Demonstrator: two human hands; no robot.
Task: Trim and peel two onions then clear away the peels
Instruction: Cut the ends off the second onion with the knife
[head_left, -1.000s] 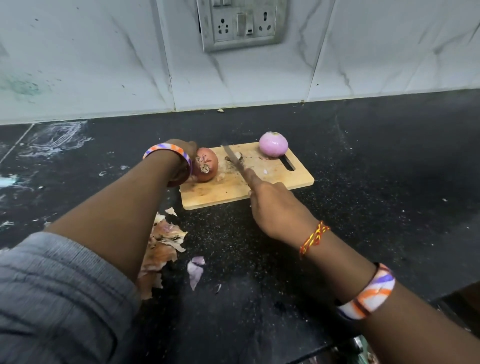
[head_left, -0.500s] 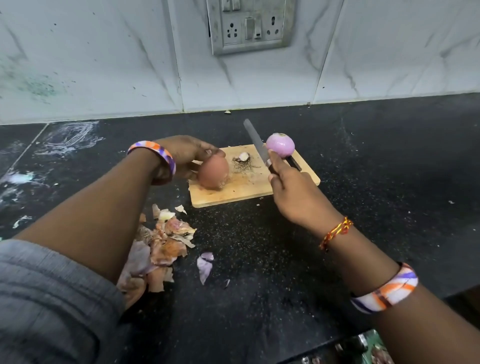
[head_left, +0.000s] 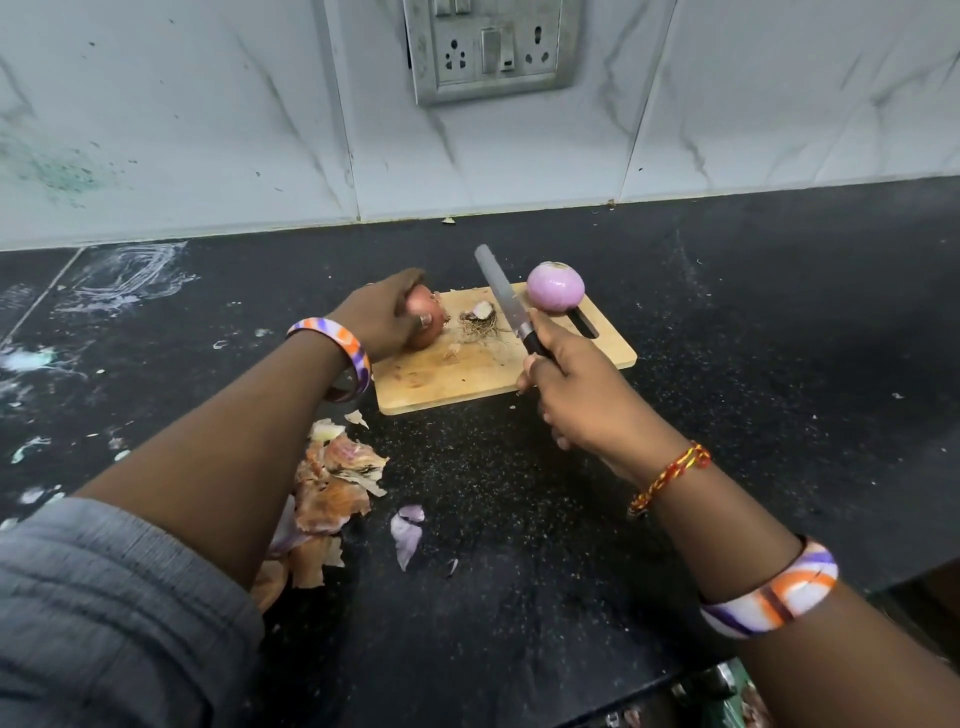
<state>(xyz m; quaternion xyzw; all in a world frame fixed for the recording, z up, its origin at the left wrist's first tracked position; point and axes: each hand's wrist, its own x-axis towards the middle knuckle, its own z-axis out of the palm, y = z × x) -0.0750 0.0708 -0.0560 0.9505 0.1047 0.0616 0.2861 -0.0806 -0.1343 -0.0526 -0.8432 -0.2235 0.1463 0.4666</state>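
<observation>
Left hand (head_left: 382, 322) grips unpeeled onion (head_left: 428, 325); right hand (head_left: 582, 400) grips knife (head_left: 506, 299).

Left hand (head_left: 382, 322): forearm extended, fingers curled, gripping. Right hand (head_left: 582, 395): raised, fingers wrapped in a closed grasp, wrist angled leftward.

Black speckled tabletop (head_left: 727, 322), white smears at left. Directly on it: wooden cutting board (head_left: 597, 356) mid-back, pile of brown onion peels (head_left: 337, 478) just in front of board's left corner, one purple peel scrap (head_left: 408, 532) beside the pile.
</observation>
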